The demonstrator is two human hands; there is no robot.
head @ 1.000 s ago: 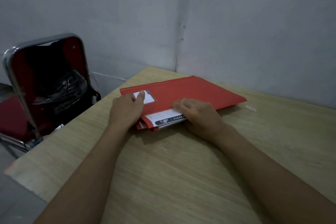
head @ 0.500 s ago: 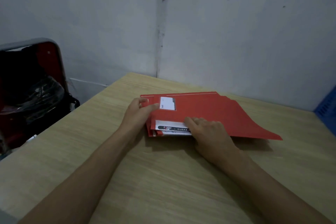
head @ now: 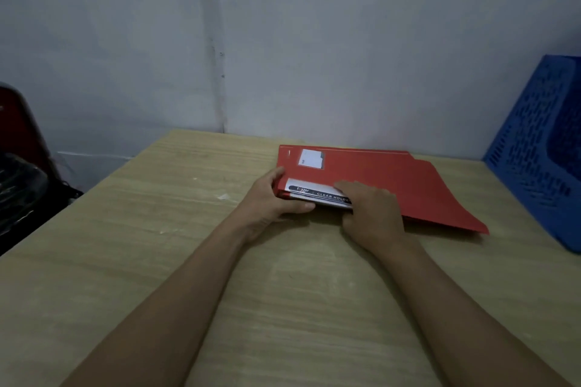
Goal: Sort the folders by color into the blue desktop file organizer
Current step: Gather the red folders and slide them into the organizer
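Observation:
A stack of red folders (head: pixel 393 179) lies flat on the wooden table (head: pixel 188 245), near the wall. A white label strip with dark print shows at its near left edge. My left hand (head: pixel 273 198) grips the stack's near left corner, thumb under the edge. My right hand (head: pixel 371 214) rests on the near edge, fingers on the label strip. The blue desktop file organizer (head: pixel 540 148), perforated plastic, stands at the far right, partly cut off by the frame.
A red chair with a chrome frame (head: pixel 19 151) holding a dark bag stands left of the table. The grey wall runs close behind the folders. A small white scrap (head: pixel 224 197) lies on the table left of my left hand.
The stack has slid right across the table with both hands on it, and the view has turned right. The blue organizer has come into view; the chair has moved to the frame's edge.

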